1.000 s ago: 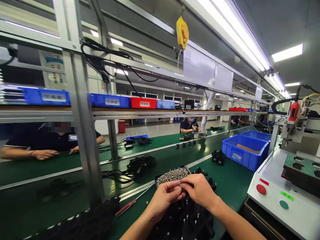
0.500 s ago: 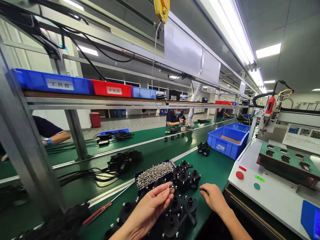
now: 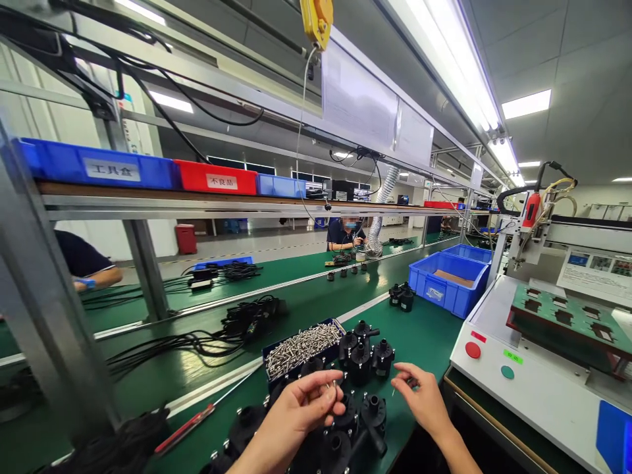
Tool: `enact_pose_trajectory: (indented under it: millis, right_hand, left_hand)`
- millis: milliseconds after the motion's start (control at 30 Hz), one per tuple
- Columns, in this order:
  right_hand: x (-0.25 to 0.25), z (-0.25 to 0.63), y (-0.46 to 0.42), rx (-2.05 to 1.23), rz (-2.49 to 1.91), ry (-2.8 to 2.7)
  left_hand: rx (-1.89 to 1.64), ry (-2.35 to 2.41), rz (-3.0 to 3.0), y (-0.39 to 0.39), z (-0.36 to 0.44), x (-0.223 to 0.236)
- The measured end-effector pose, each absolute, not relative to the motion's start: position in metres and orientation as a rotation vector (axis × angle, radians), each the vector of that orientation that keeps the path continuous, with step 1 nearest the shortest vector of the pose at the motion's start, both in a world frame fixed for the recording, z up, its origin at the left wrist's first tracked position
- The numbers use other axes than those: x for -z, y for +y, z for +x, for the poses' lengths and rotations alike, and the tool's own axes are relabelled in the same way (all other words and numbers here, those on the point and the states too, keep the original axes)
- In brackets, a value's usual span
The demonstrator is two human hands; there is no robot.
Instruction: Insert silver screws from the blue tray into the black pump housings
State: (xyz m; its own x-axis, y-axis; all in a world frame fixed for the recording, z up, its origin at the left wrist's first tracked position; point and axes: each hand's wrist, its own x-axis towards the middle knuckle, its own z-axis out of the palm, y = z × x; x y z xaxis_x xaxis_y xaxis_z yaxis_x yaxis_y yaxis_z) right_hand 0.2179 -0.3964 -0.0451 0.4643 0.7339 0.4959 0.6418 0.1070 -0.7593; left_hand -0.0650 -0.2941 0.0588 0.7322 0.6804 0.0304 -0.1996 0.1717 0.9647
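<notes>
**Screw handling over black pump housings at the bench edge**

Head view. The left hand (image 3: 296, 411) is pinched shut on small screws (image 3: 332, 388), held above the black housings (image 3: 363, 355) at 6 o'clock of the frame. The right hand (image 3: 419, 398) sits apart from it at 5 o'clock, fingertips drawn together; a thin sliver near the fingertips may be a screw, but whether it is gripped cannot be told. The screw tray (image 3: 301, 345) lies at 11 o'clock of the left hand, touching the housings. A red-handled screwdriver (image 3: 185, 429) lies at 8 o'clock on the green mat (image 3: 424, 336).

Risk assessment: the screws are small and held by fingertip pressure only. A loosened pinch would probably drop one among the closely grouped housings, where recovery is difficult. The right hand works near the bench edge; a screw released there could fall off the mat.
</notes>
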Motion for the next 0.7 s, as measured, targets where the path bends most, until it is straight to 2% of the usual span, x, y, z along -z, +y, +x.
enact_pose_trajectory:
  millis: [167, 467, 700]
  right_hand:
    - [0.024, 0.189, -0.408, -0.136, -1.444, -1.275]
    - [0.039, 0.183, -0.4, 0.347, -1.343, -1.432]
    - [0.037, 0.182, -0.417, 0.397, -1.288, -1.674]
  left_hand:
    - [-0.57, 0.434, 1.521, -0.299, -0.062, -0.054]
    - [-0.569, 0.416, 1.661, -0.304, -0.06, -0.056]
    - [-0.584, 0.401, 1.817, -0.308, -0.055, -0.038]
